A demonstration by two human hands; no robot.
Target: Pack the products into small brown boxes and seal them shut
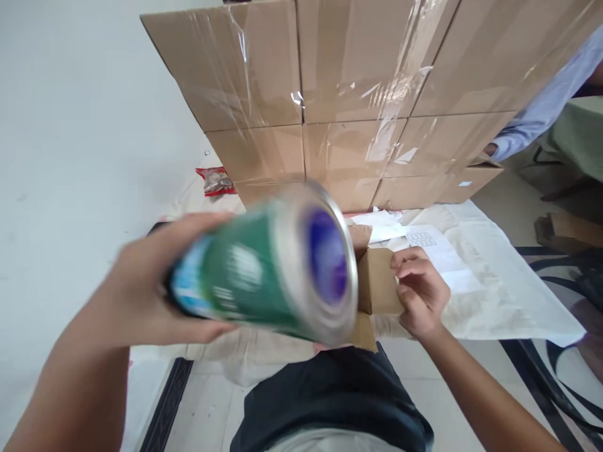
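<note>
Close to the camera, my left hand (160, 289) is wrapped round a green can (249, 270) lying tilted on its side. The can is smeared by motion; its metal rim and a blue round area on its end face right. A small cardboard box (384, 282) with open flaps lies behind and to the right of the can, partly hidden by it. My right hand (421, 292) pinches the box's right flap between thumb and fingers. The box's inside is mostly hidden.
Taped cardboard cartons (348, 94) stand stacked along the back of the cloth-covered table (499, 301). A red packet (217, 181) lies at their left, beside a white wall. Printed papers (436, 254) lie right of the small box. Another person's blue sleeve (541, 107) shows at the right.
</note>
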